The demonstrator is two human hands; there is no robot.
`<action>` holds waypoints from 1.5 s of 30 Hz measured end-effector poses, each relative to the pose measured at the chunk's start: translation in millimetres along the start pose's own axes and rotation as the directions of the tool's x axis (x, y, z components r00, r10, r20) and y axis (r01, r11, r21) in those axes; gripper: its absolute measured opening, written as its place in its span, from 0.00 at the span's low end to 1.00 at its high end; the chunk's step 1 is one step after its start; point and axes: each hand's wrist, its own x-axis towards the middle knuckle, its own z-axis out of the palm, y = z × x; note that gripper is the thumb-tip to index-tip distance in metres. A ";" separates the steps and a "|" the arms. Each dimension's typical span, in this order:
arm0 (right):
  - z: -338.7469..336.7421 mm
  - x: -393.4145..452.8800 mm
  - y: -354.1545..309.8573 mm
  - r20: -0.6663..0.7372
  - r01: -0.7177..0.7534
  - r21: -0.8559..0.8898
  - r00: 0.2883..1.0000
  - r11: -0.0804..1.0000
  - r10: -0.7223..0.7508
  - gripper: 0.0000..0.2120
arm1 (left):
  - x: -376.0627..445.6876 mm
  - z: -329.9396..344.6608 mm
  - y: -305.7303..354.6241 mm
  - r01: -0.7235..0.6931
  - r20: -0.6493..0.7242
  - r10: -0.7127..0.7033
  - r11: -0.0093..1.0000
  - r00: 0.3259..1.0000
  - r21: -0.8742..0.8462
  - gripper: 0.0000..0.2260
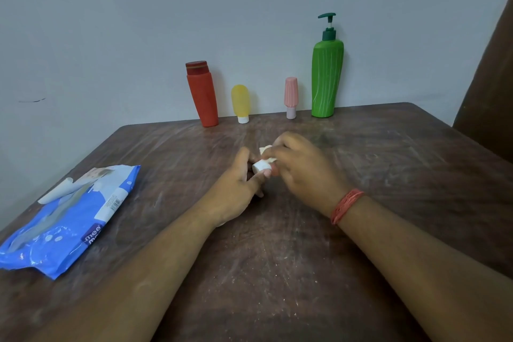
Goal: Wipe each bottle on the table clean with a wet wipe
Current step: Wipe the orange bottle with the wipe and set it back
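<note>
In the middle of the brown table (277,258), my left hand (236,189) grips a small object with a white cap (261,166); most of it is hidden by my fingers. My right hand (302,169) is closed over it from the right, pressing a pale wet wipe (266,149) against it. Along the wall at the table's far edge stand a red bottle (202,94), a small yellow tube (241,103) on its white cap, a small pink bottle (291,97) and a tall green pump bottle (327,78).
A blue pack of wet wipes (69,216) lies at the left edge of the table, its flap lifted. A dark brown surface (488,91) rises at the far right. A red band is on my right wrist.
</note>
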 end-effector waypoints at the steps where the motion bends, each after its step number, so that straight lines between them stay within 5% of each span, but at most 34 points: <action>1: -2.8 0.9 6.5 -0.013 -0.036 -0.015 0.999 0.999 0.036 0.14 | 0.1 0.6 0.4 -0.002 0.006 0.002 1.000 1.000 0.016 0.08; 5: -10.0 1.7 26.2 -0.110 -0.257 0.013 0.960 0.966 0.257 0.13 | 0.2 1.4 1.7 -0.015 0.019 0.013 0.997 1.000 0.069 0.07; 12: -2.0 1.1 0.6 0.040 0.054 -0.044 0.998 0.998 -0.052 0.13 | -1.1 1.0 3.8 -0.003 -0.016 0.003 0.999 1.000 0.038 0.08; 18: -6.2 0.3 31.7 -0.032 -0.265 -0.059 0.964 0.963 0.263 0.13 | -0.1 1.8 4.8 0.020 -0.008 -0.019 0.996 1.000 0.084 0.07; 24: 1.6 0.8 1.5 0.045 0.010 0.006 0.999 1.000 -0.011 0.14 | 0.0 0.7 3.7 0.021 -0.015 -0.020 0.998 1.000 0.062 0.07; 30: -5.9 -1.8 42.9 -0.046 -0.353 0.012 0.934 0.935 0.353 0.12 | 0.0 1.1 3.8 0.068 -0.013 -0.067 0.996 0.998 0.054 0.05; 37: -0.3 0.7 3.4 0.024 0.039 -0.007 0.999 0.999 -0.039 0.11 | 0.4 -0.4 0.7 0.108 -0.041 -0.111 0.992 0.993 -0.071 0.06; 42: -8.8 -0.5 35.2 -0.114 -0.261 0.053 0.957 0.964 0.265 0.10 | 1.1 -2.1 0.8 0.113 -0.023 -0.121 0.969 0.992 -0.218 0.03; 45: -8.7 0.2 32.0 -0.125 -0.270 0.047 0.954 0.962 0.274 0.11 | 2.9 -1.5 0.6 0.115 -0.023 -0.124 0.965 0.992 -0.237 0.04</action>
